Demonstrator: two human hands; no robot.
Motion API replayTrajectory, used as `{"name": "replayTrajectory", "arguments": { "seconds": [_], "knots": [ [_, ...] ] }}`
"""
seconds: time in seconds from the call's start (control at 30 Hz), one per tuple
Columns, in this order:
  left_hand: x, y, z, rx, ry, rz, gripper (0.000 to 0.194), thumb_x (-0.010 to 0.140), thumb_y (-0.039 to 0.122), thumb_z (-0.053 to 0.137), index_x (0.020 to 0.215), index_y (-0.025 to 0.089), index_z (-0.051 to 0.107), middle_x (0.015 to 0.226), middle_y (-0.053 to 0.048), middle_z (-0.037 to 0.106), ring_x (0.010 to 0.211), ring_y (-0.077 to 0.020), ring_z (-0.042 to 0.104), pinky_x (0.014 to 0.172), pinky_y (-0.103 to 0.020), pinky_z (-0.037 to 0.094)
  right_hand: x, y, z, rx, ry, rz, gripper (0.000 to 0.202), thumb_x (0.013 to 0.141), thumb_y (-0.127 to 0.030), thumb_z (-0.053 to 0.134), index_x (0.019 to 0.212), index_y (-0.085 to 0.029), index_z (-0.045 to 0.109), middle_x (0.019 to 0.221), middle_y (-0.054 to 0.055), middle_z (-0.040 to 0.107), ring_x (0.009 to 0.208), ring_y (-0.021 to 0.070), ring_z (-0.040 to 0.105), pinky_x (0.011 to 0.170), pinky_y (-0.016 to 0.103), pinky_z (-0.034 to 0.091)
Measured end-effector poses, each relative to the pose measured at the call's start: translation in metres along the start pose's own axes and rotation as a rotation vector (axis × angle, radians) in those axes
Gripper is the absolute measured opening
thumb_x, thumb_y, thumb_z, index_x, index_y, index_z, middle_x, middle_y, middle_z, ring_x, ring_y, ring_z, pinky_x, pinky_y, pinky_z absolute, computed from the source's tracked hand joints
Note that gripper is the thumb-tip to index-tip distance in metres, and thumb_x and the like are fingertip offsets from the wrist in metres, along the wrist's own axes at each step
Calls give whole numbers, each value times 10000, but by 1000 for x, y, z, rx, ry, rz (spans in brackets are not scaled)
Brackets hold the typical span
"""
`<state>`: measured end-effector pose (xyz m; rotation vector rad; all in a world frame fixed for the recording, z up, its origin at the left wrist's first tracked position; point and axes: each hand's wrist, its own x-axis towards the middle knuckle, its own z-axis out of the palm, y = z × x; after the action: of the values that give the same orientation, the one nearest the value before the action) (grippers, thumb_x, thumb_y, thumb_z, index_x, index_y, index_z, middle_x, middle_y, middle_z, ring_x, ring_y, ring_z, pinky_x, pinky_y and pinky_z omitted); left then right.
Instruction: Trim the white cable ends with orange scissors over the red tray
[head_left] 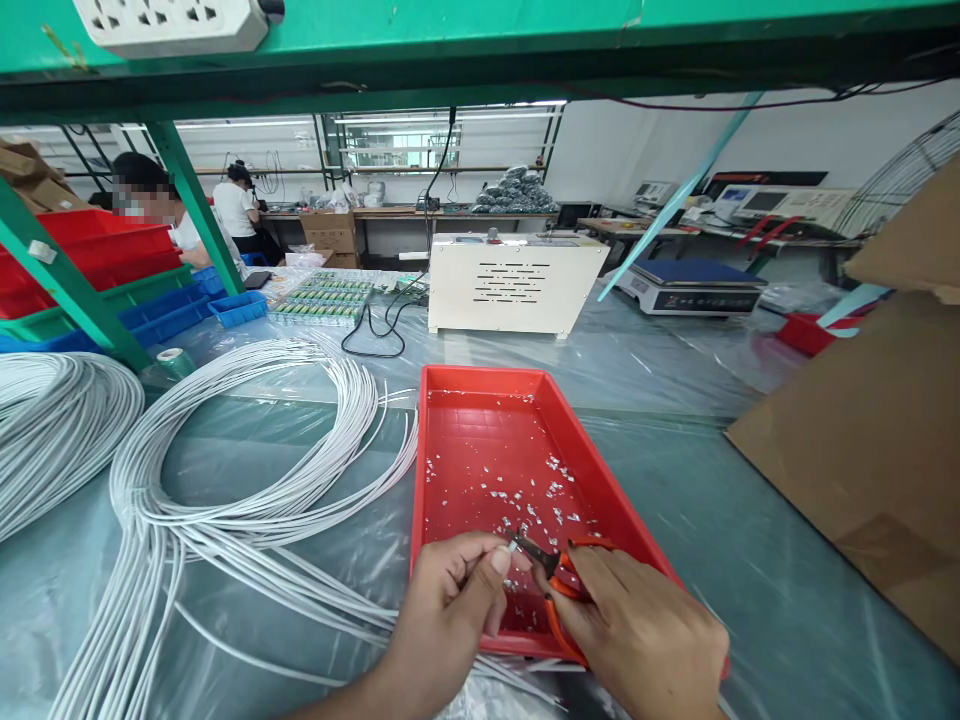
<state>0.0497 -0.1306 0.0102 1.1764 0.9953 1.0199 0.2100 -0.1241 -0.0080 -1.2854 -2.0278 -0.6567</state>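
My left hand [454, 600] pinches the tip of a thin white cable [513, 546] between thumb and forefinger. My right hand [637, 620] is wrapped round the orange handles of a pair of cutters [551, 562]. Their dark metal jaws are right at the cable tip, over the near part of a red tray [480, 425]. Small white and silvery scraps [559, 487] lie scattered in the tray. Left of it a large loose coil of white cables [247, 510] spreads over the table, with strands running under my left forearm.
Another white cable coil [60, 430] lies far left. Behind the tray stand a cream metal box [517, 290], a tray of circuit boards [322, 298] and a scale [690, 285]. Cardboard [862, 450] blocks the right side. A green shelf [480, 40] hangs overhead. Two people sit farther back.
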Motion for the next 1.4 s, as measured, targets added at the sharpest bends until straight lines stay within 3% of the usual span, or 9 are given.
{"name": "replayTrajectory", "arguments": {
  "seconds": [0.13, 0.23, 0.4, 0.53, 0.67, 0.8, 1.1, 1.27, 1.4],
  "knots": [
    [2, 1, 0, -37, 13, 17, 329, 818, 388, 489, 777, 91, 625, 467, 50, 398, 442, -67, 333, 458, -190, 262, -3, 1, 4, 256, 19, -6, 312, 817, -226, 494, 508, -185, 511, 434, -16, 482, 423, 119, 411, 468, 253, 283],
    [3, -1, 0, -59, 30, 6, 318, 802, 387, 514, 832, 87, 616, 485, 40, 437, 455, -74, 375, 474, -193, 297, 0, -3, 5, 612, -75, 186, 237, 779, -197, 538, 544, -176, 528, 450, -24, 479, 415, 105, 429, 430, 219, 333],
    [1, -4, 1, -8, 36, 2, 277, 797, 340, 533, 874, 92, 628, 517, 24, 494, 475, -78, 412, 491, -192, 340, 6, -9, 4, 1019, -219, 566, 60, 738, -208, 592, 732, -169, 637, 615, 13, 651, 544, 153, 607, 541, 226, 499],
    [-3, -1, 1, 170, 39, 95, 194, 796, 259, 541, 808, 118, 673, 608, -30, 608, 586, -122, 530, 579, -214, 408, 5, -7, 1, 1146, -243, 635, 82, 713, -225, 618, 768, -192, 668, 648, 19, 680, 573, 179, 635, 531, 233, 516],
    [-5, -1, 0, 457, 64, 273, 175, 802, 220, 531, 807, 171, 698, 708, -48, 690, 637, -156, 599, 615, -245, 414, 4, -7, -4, 1127, -200, 606, 40, 676, -220, 647, 694, -195, 671, 549, -1, 643, 484, 159, 590, 460, 214, 484],
    [-5, -4, -2, 612, 86, 421, 143, 786, 189, 553, 805, 172, 693, 697, -43, 705, 606, -162, 610, 604, -269, 390, 4, -8, -6, 1160, -241, 711, 40, 648, -217, 669, 629, -185, 656, 557, 5, 630, 495, 159, 557, 484, 231, 455],
    [-2, -9, -9, 780, 25, 728, 176, 785, 62, 519, 873, 144, 647, 728, -46, 698, 616, -145, 597, 605, -274, 363, 4, -11, 2, 1784, -516, 1076, 315, 668, -358, 680, 536, -170, 465, 463, -63, 377, 458, 85, 327, 473, 215, 274],
    [0, -8, -10, 846, 69, 790, 196, 775, 50, 533, 899, 169, 629, 768, -29, 697, 642, -140, 582, 649, -291, 361, 4, -10, 4, 1968, -583, 1080, 307, 720, -371, 644, 579, -169, 462, 482, -76, 326, 452, 76, 268, 464, 217, 219],
    [1, -5, -10, 912, 164, 874, 196, 748, 33, 563, 859, 176, 637, 763, -18, 694, 683, -147, 551, 668, -297, 352, 2, -8, 5, 1879, -573, 1035, 365, 717, -407, 637, 524, -168, 439, 458, -61, 369, 456, 84, 303, 474, 229, 231]
  ]
}}
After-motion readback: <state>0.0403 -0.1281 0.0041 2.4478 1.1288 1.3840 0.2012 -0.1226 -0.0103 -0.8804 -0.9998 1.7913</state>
